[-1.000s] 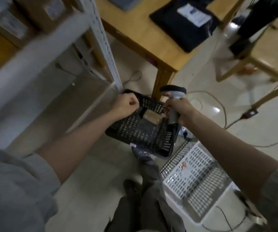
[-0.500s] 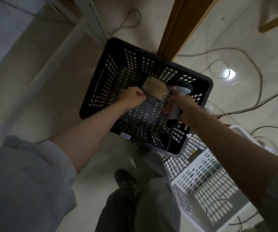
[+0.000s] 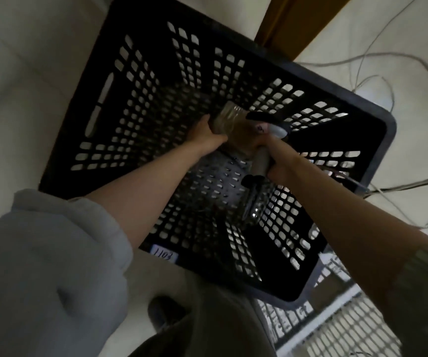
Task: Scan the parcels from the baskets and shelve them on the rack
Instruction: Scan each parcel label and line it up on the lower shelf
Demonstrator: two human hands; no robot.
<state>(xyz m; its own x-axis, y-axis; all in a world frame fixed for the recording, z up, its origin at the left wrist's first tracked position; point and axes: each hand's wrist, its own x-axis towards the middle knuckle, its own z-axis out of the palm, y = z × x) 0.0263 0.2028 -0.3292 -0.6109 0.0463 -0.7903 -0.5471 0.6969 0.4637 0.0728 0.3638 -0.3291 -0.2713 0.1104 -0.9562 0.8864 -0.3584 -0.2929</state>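
A black perforated basket stands on the floor below me. Deep inside it lies a small brown parcel with shiny tape on top. My left hand reaches down and grips the parcel's left side. My right hand holds a grey handheld scanner by its handle, the scanner's head just over the parcel's right edge. The parcel's lower part is hidden behind both hands.
A white perforated basket sits at the lower right, partly under the black one. A wooden table leg rises beyond the black basket. Cables trail over the pale floor at right. My legs and a shoe are below.
I have bent down towards the black basket, which now fills the view. Both hands went from its rim deep inside, the left closing on the parcel and the scanner coming over it.
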